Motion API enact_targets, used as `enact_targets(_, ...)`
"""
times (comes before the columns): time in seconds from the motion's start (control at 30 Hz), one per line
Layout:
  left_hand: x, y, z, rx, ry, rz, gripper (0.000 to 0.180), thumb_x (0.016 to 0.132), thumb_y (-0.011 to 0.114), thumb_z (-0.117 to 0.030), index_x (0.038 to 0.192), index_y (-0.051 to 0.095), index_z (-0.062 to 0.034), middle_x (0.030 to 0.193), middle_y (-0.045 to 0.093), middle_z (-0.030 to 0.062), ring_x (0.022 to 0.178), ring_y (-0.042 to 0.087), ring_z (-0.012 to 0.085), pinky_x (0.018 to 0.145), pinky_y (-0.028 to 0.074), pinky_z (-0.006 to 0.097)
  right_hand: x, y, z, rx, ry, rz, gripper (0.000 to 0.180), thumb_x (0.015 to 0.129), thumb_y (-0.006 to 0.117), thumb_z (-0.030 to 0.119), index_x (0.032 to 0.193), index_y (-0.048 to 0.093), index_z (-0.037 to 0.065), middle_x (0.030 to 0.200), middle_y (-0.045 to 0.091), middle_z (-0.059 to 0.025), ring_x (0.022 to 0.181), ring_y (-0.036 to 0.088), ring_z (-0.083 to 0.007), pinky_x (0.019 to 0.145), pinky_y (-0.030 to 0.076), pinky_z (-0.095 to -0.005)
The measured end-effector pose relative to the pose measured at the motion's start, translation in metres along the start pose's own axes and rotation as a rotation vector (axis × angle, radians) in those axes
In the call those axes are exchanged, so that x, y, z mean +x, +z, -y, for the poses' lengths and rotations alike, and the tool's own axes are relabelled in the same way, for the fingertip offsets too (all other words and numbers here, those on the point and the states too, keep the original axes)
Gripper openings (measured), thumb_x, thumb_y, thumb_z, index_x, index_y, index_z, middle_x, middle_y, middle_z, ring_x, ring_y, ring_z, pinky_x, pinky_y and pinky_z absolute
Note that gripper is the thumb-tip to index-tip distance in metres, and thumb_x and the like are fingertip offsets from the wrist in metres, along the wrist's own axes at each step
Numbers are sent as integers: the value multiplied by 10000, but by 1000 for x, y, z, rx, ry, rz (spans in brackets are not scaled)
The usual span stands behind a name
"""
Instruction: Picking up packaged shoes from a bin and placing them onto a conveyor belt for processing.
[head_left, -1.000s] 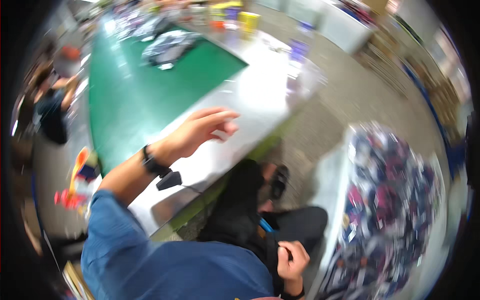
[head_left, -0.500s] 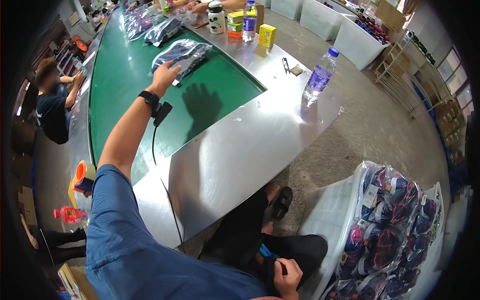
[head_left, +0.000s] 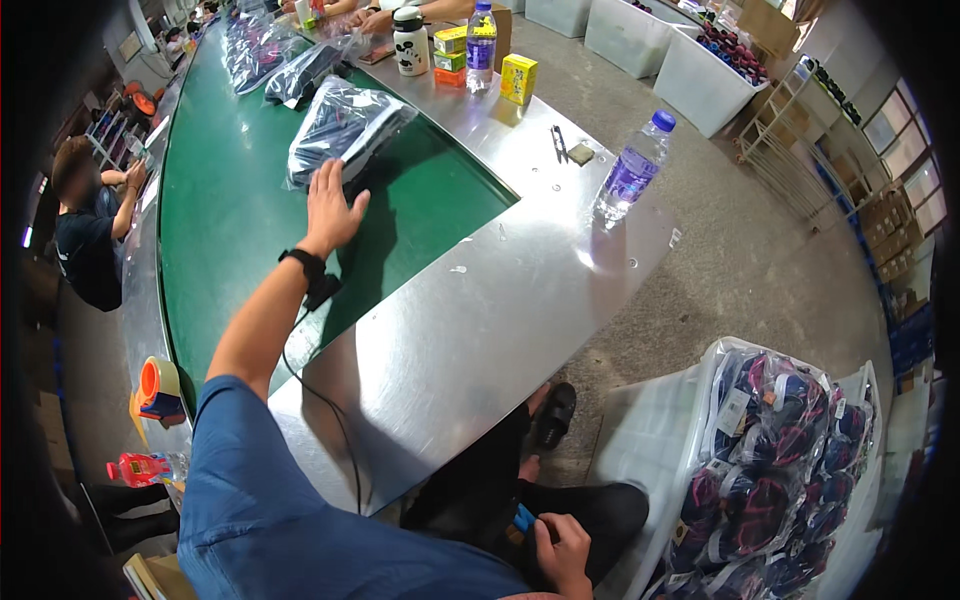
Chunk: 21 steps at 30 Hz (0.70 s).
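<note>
A clear plastic bag of dark navy and white items [head_left: 345,130] lies on the green belt in front of me. At its near edge is my left hand [head_left: 334,212], palm down with fingers stretched out and thumb apart; the fingertips meet or overlap the plastic, and I cannot tell how firmly they touch. A dark band and a small black device with a cable sit on that wrist. Down by my lap, my right hand [head_left: 562,550] is closed with its fingers curled. Beside it shows a bit of something blue [head_left: 523,517]; whatever the fingers hold is hidden.
More bagged items [head_left: 305,72] lie farther up the belt. Water bottles [head_left: 634,170], a white flask [head_left: 410,42] and small boxes [head_left: 518,79] stand on the metal edge [head_left: 450,320]. A bin of bagged shoes [head_left: 770,470] is at right; tape rolls [head_left: 160,385] at left.
The bag has turned and come slightly nearer. My left hand has gone from gripping its near side to lying flat with fingers extended. My right hand stays closed by my lap.
</note>
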<state>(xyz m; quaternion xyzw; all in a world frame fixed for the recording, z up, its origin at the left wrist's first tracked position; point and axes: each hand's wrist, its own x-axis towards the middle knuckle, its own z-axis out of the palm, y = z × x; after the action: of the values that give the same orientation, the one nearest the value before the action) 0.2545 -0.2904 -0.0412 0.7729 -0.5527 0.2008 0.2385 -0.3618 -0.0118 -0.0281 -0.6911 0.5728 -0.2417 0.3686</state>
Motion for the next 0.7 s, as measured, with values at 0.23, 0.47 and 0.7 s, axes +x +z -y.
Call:
enact_targets(0.23,-34,-88,-68,-1338,-701,535,1165,896,549,-772,1621,53,-6,1593,333,223,1511,255,375,1245,180,510,5,-17,14,-45,-100,22,139,852,738,137,947,722,38,825,685,-134,722,680,-299,645,542,-382)
enact_targets(0.47,-39,-74,-113,-1760,-1308,236,1112,708,779,-760,1455,393,-32,1338,521,220,1188,545,360,1082,431,555,-30,-30,23,-53,-93,-50,156,857,731,161,960,727,44,801,677,-124,698,675,-295,629,540,-371)
enact_targets(0.7,-48,-26,-92,-1732,-1382,73,502,917,712,-502,1248,623,-134,1166,689,62,1063,652,271,994,474,539,-61,-57,35,-75,-168,-131,122,863,720,148,950,726,62,767,661,-108,677,665,-295,605,529,-381)
